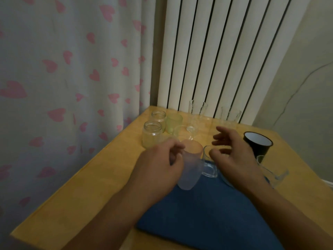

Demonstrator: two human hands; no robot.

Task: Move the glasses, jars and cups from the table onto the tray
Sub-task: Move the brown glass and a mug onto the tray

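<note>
My left hand (pixel 162 166) is closed around a frosted glass mug (pixel 191 168) with a clear handle, tilted over the far left corner of the blue tray (pixel 207 213). Just right of it, my right hand (pixel 232 156) hovers with fingers spread above a clear glass (pixel 207 152) at the tray's far edge, not gripping it. A clear mug (pixel 275 174) lies by my right wrist. On the table behind stand two clear jars (pixel 152 134), (pixel 159 118), a green frosted glass (pixel 173 123), a small clear glass (pixel 182 132), two tall clear glasses (pixel 197 114), (pixel 230 116) and a black cup (pixel 257 143).
The wooden table (pixel 81 195) sits in a corner. A heart-patterned curtain (pixel 72 69) hangs on the left and a white radiator (pixel 225 51) rises behind the far edge. The wall is on the right.
</note>
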